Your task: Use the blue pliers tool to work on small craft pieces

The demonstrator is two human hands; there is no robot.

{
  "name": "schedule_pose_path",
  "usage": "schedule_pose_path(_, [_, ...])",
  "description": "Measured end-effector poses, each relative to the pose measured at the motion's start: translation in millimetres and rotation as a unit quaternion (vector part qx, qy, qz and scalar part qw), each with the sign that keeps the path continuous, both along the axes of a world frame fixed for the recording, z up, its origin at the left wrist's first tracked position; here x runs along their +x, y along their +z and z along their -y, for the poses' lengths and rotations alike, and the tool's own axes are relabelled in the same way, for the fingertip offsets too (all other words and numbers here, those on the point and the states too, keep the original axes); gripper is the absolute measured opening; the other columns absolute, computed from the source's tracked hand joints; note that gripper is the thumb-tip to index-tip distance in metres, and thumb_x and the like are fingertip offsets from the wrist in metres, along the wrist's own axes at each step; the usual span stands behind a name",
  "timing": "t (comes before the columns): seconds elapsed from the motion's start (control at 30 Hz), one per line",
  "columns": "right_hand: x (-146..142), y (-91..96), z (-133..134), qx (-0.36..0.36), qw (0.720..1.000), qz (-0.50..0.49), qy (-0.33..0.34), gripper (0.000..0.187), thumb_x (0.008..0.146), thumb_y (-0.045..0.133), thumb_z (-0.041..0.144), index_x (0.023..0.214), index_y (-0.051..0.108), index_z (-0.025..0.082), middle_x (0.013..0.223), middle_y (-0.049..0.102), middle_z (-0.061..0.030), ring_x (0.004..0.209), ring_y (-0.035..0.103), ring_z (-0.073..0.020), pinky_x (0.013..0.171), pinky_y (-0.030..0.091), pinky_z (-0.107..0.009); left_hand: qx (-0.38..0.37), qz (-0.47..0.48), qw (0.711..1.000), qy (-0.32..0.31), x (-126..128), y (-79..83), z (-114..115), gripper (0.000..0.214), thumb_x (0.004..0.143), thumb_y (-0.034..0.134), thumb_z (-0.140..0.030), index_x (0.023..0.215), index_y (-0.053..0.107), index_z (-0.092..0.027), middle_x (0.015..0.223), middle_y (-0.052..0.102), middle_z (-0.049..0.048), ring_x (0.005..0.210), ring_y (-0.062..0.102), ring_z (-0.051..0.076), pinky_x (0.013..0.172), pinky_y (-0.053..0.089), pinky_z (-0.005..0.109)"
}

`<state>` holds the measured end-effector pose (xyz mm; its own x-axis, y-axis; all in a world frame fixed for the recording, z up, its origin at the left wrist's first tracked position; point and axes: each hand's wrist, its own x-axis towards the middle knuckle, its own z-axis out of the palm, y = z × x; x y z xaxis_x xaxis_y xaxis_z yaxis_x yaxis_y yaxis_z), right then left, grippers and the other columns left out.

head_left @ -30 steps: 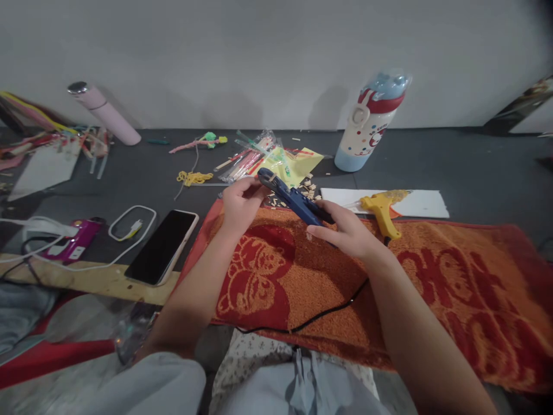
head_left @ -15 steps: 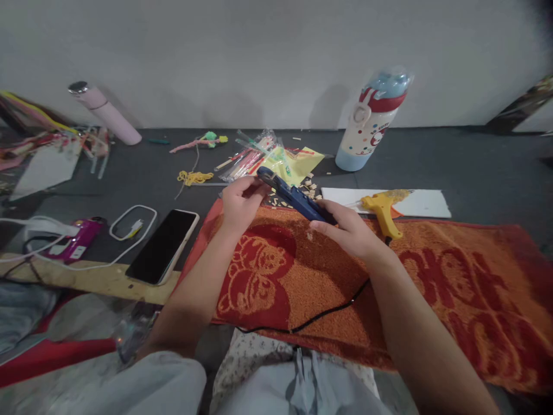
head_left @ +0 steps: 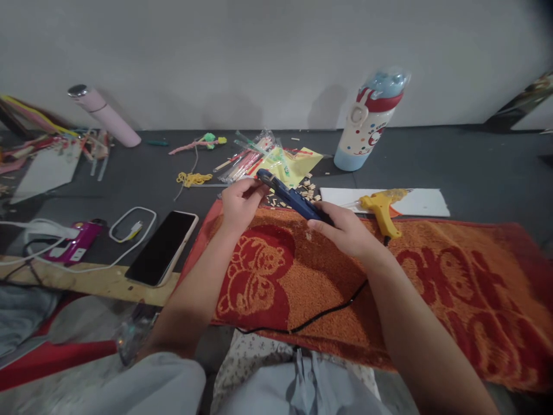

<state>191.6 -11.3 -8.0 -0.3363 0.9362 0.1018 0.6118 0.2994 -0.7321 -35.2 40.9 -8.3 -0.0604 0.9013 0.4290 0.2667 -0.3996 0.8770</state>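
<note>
My right hand [head_left: 341, 227] is closed round the lower end of a dark blue plier-like hand tool [head_left: 291, 197], held tilted above the towel's back edge. Its metal head points up and left towards my left hand [head_left: 242, 202]. There my left thumb and fingers are pinched together right beside the head; what they hold, if anything, is too small to make out. Short cut pieces of wooden stick [head_left: 307, 187] lie scattered behind the tool. Under both hands spreads an orange and red towel [head_left: 328, 265].
A yellow glue gun [head_left: 382, 207] rests on a white board [head_left: 425, 202], its black cord crossing the towel. Behind stand a cartoon bottle [head_left: 356, 138] and a pink flask [head_left: 110, 118]. Bagged sticks [head_left: 244, 164], yellow yarn [head_left: 194, 179], a phone [head_left: 163, 248] and a purple power strip [head_left: 75, 242] lie leftwards.
Almost nothing differs. Both hands keep their grip and place, and the blue tool stays at nearly the same tilt; the whole view has shifted very slightly.
</note>
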Motion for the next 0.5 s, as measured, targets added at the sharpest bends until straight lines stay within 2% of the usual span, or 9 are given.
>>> schedule_pose_path(0.1, [-1, -0.3, 0, -0.003, 1.000, 0.005, -0.006, 0.043, 0.087, 0.046, 0.052, 0.105, 0.061, 0.016, 0.099, 0.070, -0.0136, 0.089, 0.064, -0.0304, 0.075, 0.046, -0.039, -0.010, -0.012, 1.000, 0.005, -2, -3.7, -2, 0.014, 0.075, 0.066, -0.027, 0.068, 0.065, -0.016, 0.056, 0.060, -0.0017, 0.049, 0.057, 0.010, 0.048, 0.044, 0.022])
schedule_pose_path(0.17, [-3, -1.6, 0, 0.006, 1.000, 0.007, -0.020, 0.041, 0.087, 0.045, 0.051, 0.105, 0.061, 0.017, 0.100, 0.070, -0.0135, 0.090, 0.063, -0.0303, 0.076, 0.045, -0.038, 0.003, -0.056, 0.998, 0.015, -3, -5.4, -3, 0.013, 0.078, 0.064, -0.027, 0.071, 0.066, -0.016, 0.060, 0.063, 0.0001, 0.055, 0.059, 0.011, 0.053, 0.046, 0.024])
schedule_pose_path(0.3, [-9, -5.3, -2, 0.014, 0.997, 0.028, -0.064, 0.039, 0.087, 0.044, 0.050, 0.100, 0.060, 0.018, 0.092, 0.070, -0.0126, 0.083, 0.063, -0.0296, 0.071, 0.044, -0.037, 0.128, -0.171, 0.972, 0.100, -3, -3.2, -1, 0.010, 0.078, 0.065, -0.027, 0.080, 0.063, -0.017, 0.079, 0.067, 0.0043, 0.072, 0.060, 0.013, 0.069, 0.048, 0.027])
schedule_pose_path(0.4, [-13, -7.1, -1, 0.001, 0.995, 0.016, -0.098, 0.038, 0.086, 0.044, 0.050, 0.098, 0.060, 0.018, 0.086, 0.068, -0.0111, 0.080, 0.062, -0.0280, 0.069, 0.043, -0.036, 0.202, -0.202, 0.949, 0.136, 3, 1.5, 8, 0.021, 0.080, 0.064, -0.033, 0.068, 0.054, -0.018, 0.070, 0.060, 0.0021, 0.067, 0.054, 0.012, 0.067, 0.044, 0.026])
schedule_pose_path(0.43, [-15, -7.6, -1, -0.005, 0.995, 0.001, -0.102, 0.038, 0.086, 0.044, 0.050, 0.099, 0.059, 0.018, 0.087, 0.068, -0.0108, 0.080, 0.062, -0.0277, 0.069, 0.043, -0.036, 0.197, -0.208, 0.949, 0.128, 6, 2.4, 12, 0.028, 0.081, 0.062, -0.036, 0.062, 0.050, -0.018, 0.063, 0.055, 0.0003, 0.062, 0.050, 0.011, 0.063, 0.042, 0.025])
schedule_pose_path(0.5, [-19, -9.7, 0, -0.018, 0.994, -0.044, -0.100, 0.040, 0.086, 0.045, 0.050, 0.104, 0.058, 0.017, 0.089, 0.068, -0.0105, 0.082, 0.062, -0.0273, 0.071, 0.044, -0.036, 0.122, -0.235, 0.961, 0.079, 13, 2.0, 19, 0.040, 0.084, 0.058, -0.041, 0.053, 0.046, -0.018, 0.052, 0.048, -0.0018, 0.052, 0.043, 0.009, 0.055, 0.037, 0.024])
